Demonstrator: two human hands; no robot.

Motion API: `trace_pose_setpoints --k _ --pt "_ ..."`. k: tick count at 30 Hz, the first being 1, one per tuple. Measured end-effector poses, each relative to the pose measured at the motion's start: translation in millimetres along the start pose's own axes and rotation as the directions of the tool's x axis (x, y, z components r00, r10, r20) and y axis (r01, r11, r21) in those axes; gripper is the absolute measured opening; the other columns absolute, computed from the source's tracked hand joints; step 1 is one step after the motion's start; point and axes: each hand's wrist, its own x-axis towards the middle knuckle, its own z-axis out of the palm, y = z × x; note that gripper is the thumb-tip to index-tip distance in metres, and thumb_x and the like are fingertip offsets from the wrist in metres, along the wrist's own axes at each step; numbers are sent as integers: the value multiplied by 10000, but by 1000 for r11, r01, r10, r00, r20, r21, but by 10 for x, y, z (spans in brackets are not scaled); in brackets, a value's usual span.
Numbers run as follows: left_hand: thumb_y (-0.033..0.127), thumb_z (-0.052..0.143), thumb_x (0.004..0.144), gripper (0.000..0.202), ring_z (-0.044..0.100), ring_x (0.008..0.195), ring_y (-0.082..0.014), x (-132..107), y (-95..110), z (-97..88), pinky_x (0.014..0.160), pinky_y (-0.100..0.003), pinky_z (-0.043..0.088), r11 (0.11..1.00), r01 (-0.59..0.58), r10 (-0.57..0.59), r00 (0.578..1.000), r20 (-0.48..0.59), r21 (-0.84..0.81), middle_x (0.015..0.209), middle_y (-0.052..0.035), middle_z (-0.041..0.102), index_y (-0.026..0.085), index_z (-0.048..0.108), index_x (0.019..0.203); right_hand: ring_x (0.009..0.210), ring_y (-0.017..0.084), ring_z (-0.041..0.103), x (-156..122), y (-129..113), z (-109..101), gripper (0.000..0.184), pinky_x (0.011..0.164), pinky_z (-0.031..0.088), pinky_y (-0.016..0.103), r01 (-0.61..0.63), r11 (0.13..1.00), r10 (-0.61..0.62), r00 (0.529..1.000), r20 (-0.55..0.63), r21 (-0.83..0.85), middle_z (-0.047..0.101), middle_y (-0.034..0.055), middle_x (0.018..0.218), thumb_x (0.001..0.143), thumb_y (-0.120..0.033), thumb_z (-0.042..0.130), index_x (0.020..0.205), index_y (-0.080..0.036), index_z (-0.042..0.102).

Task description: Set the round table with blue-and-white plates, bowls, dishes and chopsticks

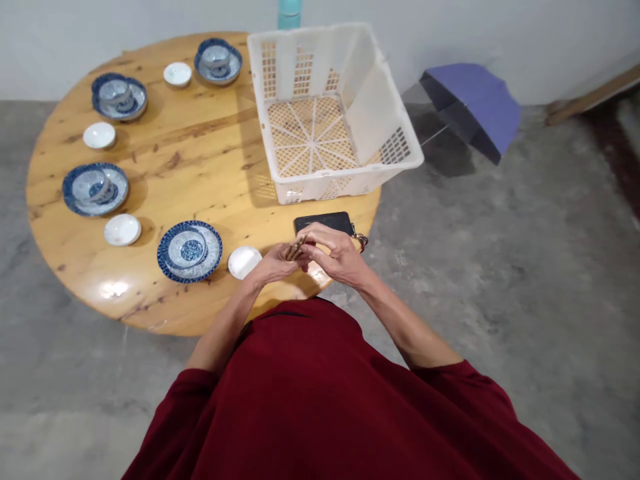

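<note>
Near the table's front edge, my left hand [278,264] is closed around a small bundle of brown chopsticks [295,249], seen mostly end-on. My right hand [334,253] meets it from the other side, its fingers bent and pinching at the same bundle. Much of the sticks' length is hidden by the hands. Just left of my left hand lies a small white dish [245,262]. A blue-patterned bowl [188,249] sits on a blue-rimmed plate [214,267] farther left. Beyond my right hand is a black phone [324,223] with a beaded strap, partly covered by the fingers.
A white plastic basket [345,175] stands at the back right of the round wooden table [185,167]. More bowls on plates [95,190] and white dishes [123,230] line the left rim. A turquoise bottle [289,13] rises behind the basket; an open purple umbrella [475,100] rests on the floor.
</note>
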Motion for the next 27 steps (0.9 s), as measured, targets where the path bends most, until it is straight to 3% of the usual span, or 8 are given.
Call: trace_pose_setpoints --k 4,10,14,18,20,23,25,27 --pt "503 796 762 361 720 720 -197 -103 52 90 669 -289 583 983 27 -12 997 81 -180 735 -56 747 146 741 756 859 208 657 -68 -120 55 197 800 535 359 -42 999 40 994 -105 -21 692 58 877 987 -272 533 838 -237 656" --pt "601 753 819 488 770 885 -240 -372 377 12 808 -325 614 944 24 -6 998 55 -330 907 -118 799 138 775 973 823 207 678 67 -325 -121 168 750 582 361 -127 987 145 967 -208 95 701 30 861 965 -391 638 917 -256 727" --pt "681 665 862 558 770 912 -234 -607 520 -224 816 -318 619 965 -56 7 982 -190 -258 971 -115 804 159 772 1031 787 174 689 326 -255 -359 229 686 588 319 -64 977 138 918 -372 205 686 9 839 946 -468 677 991 -255 747" --pt "668 620 900 535 765 916 -219 -947 410 -537 831 -298 605 994 -40 -10 887 -462 -99 997 -110 802 167 783 993 795 151 709 580 -51 -445 296 641 565 281 -48 958 155 917 -368 284 698 3 887 945 -533 658 1025 -265 753" --pt "651 620 903 523 761 877 -214 -1143 286 -638 820 -295 594 999 15 -32 861 -507 -38 945 -110 801 160 787 970 779 141 706 682 71 -328 325 610 538 260 -77 944 183 930 -319 319 695 2 879 938 -553 651 1014 -253 753" --pt "641 634 887 517 732 737 -199 -1387 103 -653 733 -281 576 989 149 -140 875 -464 -17 765 -89 773 149 790 923 709 110 672 806 265 60 299 584 511 230 -191 902 291 931 -220 387 667 -7 788 927 -508 671 940 -218 742" --pt "642 640 874 518 681 621 -172 -1481 15 -601 630 -264 543 968 247 -246 886 -393 -48 723 -77 759 148 787 922 649 92 634 870 399 394 250 570 503 214 -316 843 412 899 -145 435 643 -17 720 906 -443 704 865 -198 721" --pt "633 631 877 510 620 547 -138 -1521 -49 -547 545 -245 492 950 298 -313 888 -337 -98 777 -77 770 150 776 953 589 79 587 922 531 716 206 545 485 204 -452 757 546 835 -76 473 618 -24 662 871 -359 731 779 -181 682"
